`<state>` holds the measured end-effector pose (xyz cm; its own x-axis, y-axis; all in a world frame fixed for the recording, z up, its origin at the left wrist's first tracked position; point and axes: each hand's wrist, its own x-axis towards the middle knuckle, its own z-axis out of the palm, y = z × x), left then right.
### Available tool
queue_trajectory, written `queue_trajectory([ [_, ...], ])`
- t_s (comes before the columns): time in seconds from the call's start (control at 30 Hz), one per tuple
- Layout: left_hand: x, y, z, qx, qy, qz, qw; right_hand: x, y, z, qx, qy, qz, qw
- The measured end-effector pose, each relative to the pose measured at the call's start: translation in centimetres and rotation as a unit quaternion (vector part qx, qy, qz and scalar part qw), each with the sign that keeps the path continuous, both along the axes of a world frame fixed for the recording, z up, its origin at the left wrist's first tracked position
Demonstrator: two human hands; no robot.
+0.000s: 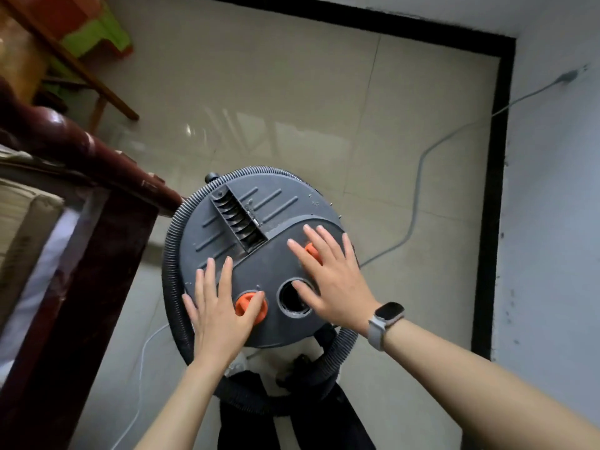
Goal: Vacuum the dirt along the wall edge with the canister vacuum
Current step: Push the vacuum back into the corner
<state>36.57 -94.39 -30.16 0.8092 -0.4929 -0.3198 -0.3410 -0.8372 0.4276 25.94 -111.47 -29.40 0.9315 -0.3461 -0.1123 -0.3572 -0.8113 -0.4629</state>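
Both forearms reaching forward and down over the canister vacuum (256, 254), standing on the tiled floor (292, 92) near the room's corner, close beside a dark wooden bed frame (97, 222). Left hand (217, 306) laid flat on the grey lid, fingers straight and spread, thumb alongside an orange knob (250, 306), gripping nothing. Right hand (331, 280) likewise flat and open, palm over a second orange knob (312, 251), thumb at the rim of the round port (293, 298); grey watch (384, 321) on that wrist, ribbed hose (172, 271) looped round the lid.

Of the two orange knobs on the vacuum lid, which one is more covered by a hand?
The far orange knob, under the right hand: only a sliver shows between fingers. The near orange knob beside the left hand is mostly visible.
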Motion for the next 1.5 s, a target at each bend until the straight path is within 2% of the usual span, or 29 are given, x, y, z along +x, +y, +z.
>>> queue_trajectory([
  [0.07, 0.0, 0.5, -0.4, -0.019, 0.012, 0.009, 1.000, 0.5, 1.0, -0.7, -0.057, 0.077, 0.059, 0.994],
  [0.17, 0.2, 0.2, -0.4, -0.077, 0.005, 0.026, 0.997, 1.1, 1.5, -1.3, -0.114, 0.105, 0.052, 0.987],
  [0.3, 0.8, -0.5, -0.8, -0.088, -0.020, 0.031, 0.995, 2.3, 1.0, -2.3, -0.114, 0.068, 0.023, 0.991],
  [0.43, 2.7, -1.8, -1.5, -0.081, -0.033, 0.043, 0.995, 5.0, -0.9, -2.5, -0.095, 0.055, 0.047, 0.993],
  [0.57, 5.2, -4.6, -1.6, -0.088, -0.025, 0.091, 0.992, 9.1, -3.6, -2.1, -0.101, 0.097, 0.035, 0.989],
  [0.7, 6.4, -8.6, -1.1, -0.087, 0.058, 0.158, 0.982, 10.6, -2.9, -0.9, -0.088, 0.068, -0.092, 0.990],
  [0.77, 6.5, -11.3, -0.8, -0.109, 0.122, 0.173, 0.971, 9.5, -1.3, -1.0, -0.056, 0.068, -0.103, 0.991],
  [0.9, 6.8, -15.4, 0.5, -0.192, 0.260, 0.127, 0.938, 7.9, -1.8, -2.2, 0.075, 0.115, -0.152, 0.979],
  [0.93, 7.3, -15.7, 0.8, -0.214, 0.263, 0.126, 0.932, 8.1, -3.0, -2.3, 0.093, 0.114, -0.170, 0.974],
  [0.97, 8.0, -15.7, 1.0, -0.223, 0.219, 0.130, 0.941, 8.4, -4.3, -2.4, 0.095, 0.111, -0.180, 0.973],
  [1.03, 10.2, -15.5, 1.3, -0.206, 0.054, 0.113, 0.971, 9.0, -7.1, -2.4, 0.079, 0.113, -0.182, 0.974],
  [1.1, 13.0, -15.6, 1.4, -0.151, -0.048, 0.043, 0.987, 9.4, -10.0, -2.3, 0.043, 0.134, -0.164, 0.976],
  [1.23, 17.6, -16.9, 0.0, 0.003, -0.060, -0.114, 0.992, 11.0, -15.9, -1.9, -0.023, 0.175, -0.112, 0.978],
  [1.4, 20.7, -21.3, -2.2, 0.066, -0.085, -0.221, 0.969, 15.7, -22.0, -1.7, -0.072, 0.209, -0.047, 0.974],
  [1.5, 23.4, -24.6, -2.5, 0.034, -0.117, -0.219, 0.968, 19.1, -25.6, -2.0, -0.104, 0.209, -0.025, 0.972],
])
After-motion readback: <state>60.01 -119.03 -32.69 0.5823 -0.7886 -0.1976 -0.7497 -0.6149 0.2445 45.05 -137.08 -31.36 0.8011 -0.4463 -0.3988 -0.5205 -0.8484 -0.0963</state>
